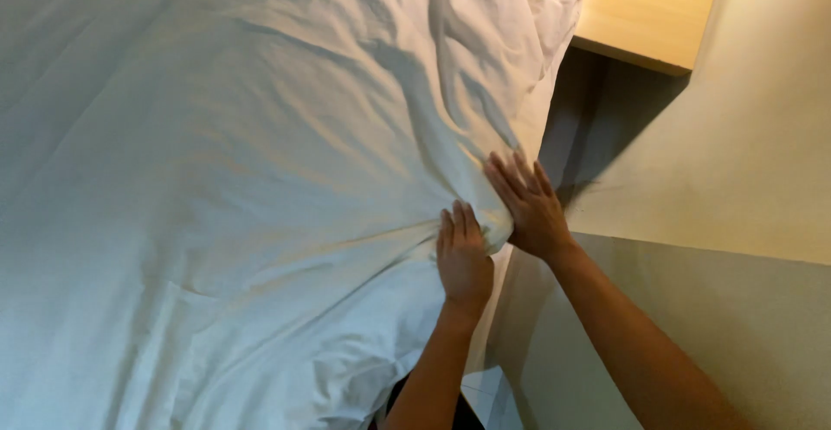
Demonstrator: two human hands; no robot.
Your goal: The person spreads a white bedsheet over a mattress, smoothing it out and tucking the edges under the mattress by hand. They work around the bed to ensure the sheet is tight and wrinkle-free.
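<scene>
I see a rumpled white sheet (pixel 242 179) covering the bed. At its right edge, my left hand (pixel 463 261) presses flat, grip released; my right hand (pixel 530 209) lies open-fingered against the bunched fold. Beige wall (pixel 744 179), wooden shelf (pixel 649 10) beyond.

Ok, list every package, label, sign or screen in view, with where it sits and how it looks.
None in view.
Only these show, all unmarked:
Rumpled white bed sheet, filling the left side.
Light wooden shelf, top right, rectangular, against the plain cream wall.
Left hand and right hand, pressing flat on the sheet's edge.
</scene>
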